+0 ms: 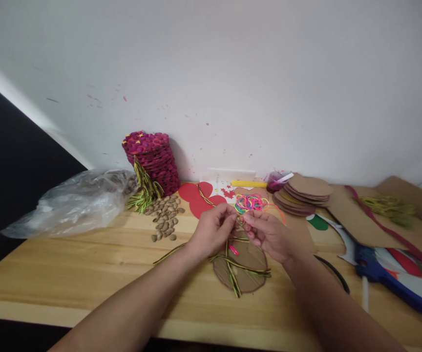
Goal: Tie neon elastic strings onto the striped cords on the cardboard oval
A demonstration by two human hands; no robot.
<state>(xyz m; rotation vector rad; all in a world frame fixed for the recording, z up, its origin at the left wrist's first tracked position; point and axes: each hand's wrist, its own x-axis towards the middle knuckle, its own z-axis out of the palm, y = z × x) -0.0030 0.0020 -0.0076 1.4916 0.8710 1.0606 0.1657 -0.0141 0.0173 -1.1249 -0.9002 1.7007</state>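
Observation:
My left hand (214, 230) and my right hand (265, 233) meet above a round cardboard disc (245, 266) on the wooden table (86, 274). Both pinch the gathered ends of yellow-green striped strings (233, 266) that cross over the disc. A small pink band (233, 250) lies on the disc under my left hand. Just behind my fingers sits a heap of bright coloured rubber bands (249, 202).
A stack of purple woven discs (154, 161) stands by the wall, with seeds (164, 215) scattered before it and a clear plastic bag (75, 201) at left. Cardboard discs (304, 191), a yellow stick (248, 184), red paper (200, 195) and a blue glue gun (387, 274) lie to the right.

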